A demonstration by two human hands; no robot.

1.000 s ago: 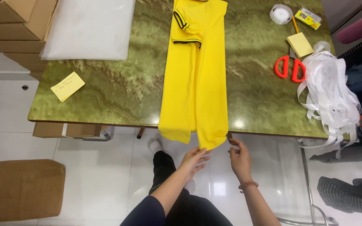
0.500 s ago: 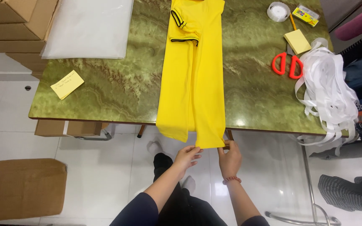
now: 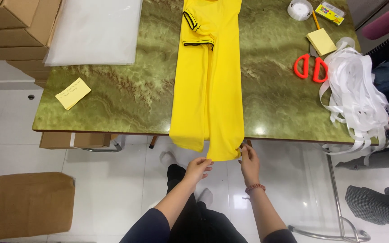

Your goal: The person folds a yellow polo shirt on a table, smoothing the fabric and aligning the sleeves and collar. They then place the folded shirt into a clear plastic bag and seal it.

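Now both hands' fingers pinching the yellow shirt's hanging hem, table edge above.

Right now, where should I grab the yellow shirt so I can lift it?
Probably the bottom hem of the yellow shirt, coming from the near table edge. That end hangs free over the edge, so fingers fit around it; the left hand and right hand already pinch its two corners.

- The left hand is reaching forward and up, palm down, fingers extended and pinching lightly at their tips.
- The right hand is reaching up beside it, fingers pinched together at the top.
- Both forearms are angling inward; the right wrist is wearing a beaded bracelet.
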